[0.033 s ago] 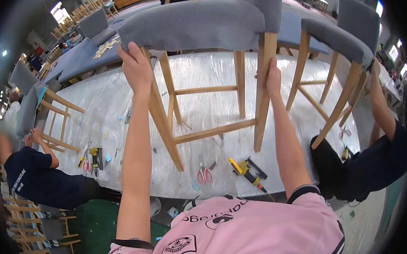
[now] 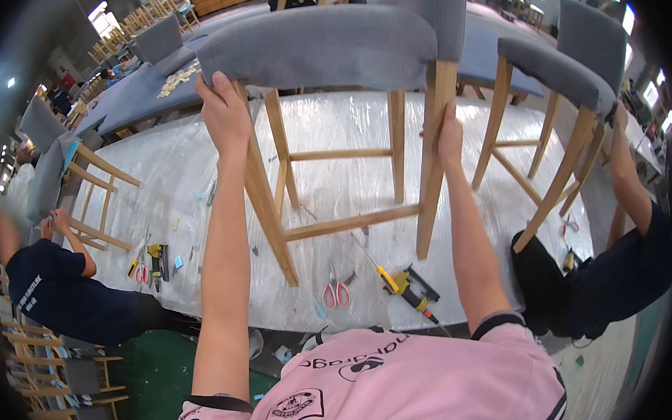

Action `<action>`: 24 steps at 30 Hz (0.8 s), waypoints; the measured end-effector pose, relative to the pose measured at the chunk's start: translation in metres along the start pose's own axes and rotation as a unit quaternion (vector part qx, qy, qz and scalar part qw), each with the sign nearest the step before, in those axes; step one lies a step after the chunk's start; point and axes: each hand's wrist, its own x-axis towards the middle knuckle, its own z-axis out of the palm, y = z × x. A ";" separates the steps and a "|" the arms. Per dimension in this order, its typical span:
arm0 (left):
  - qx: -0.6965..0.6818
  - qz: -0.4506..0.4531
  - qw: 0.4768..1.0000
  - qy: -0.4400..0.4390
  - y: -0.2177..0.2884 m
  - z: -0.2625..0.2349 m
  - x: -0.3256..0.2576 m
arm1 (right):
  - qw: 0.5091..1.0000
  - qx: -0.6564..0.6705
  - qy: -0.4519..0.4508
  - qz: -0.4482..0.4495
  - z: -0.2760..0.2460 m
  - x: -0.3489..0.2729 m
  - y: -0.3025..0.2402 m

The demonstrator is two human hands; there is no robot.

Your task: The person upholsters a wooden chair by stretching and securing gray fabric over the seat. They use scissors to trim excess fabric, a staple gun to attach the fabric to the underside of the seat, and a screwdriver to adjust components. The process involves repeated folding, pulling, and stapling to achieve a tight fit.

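Observation:
A grey upholstered chair with pale wooden legs is held up in front of me over the plastic-covered table. My left hand is closed around its left side, where the leg meets the padded seat. Around the right leg, just below the seat, my right hand is closed, its fingers partly hidden behind the wood. Beneath the chair lie red-handled scissors, a screwdriver with a yellow handle, and a yellow-and-black staple gun with a hose.
A co-worker at the left handles another grey chair. At the right, a second co-worker grips a similar chair. More scissors and a staple gun lie left. Chair frames stack at lower left.
The chair's seat sits slightly lower in the picture, and its front legs have shifted a little left. Both my hands keep their hold.

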 end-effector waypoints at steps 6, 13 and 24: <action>0.008 0.017 1.000 0.022 -0.015 -0.010 -0.005 | 0.980 -0.064 0.139 -0.129 0.008 -0.050 -0.015; -0.018 -0.003 1.000 0.017 -0.017 -0.028 -0.016 | 0.983 0.158 -0.077 -0.056 0.066 -0.128 -0.086; 0.024 0.027 0.998 0.047 -0.016 -0.025 -0.018 | 0.911 0.317 -0.259 0.046 0.097 -0.061 -0.110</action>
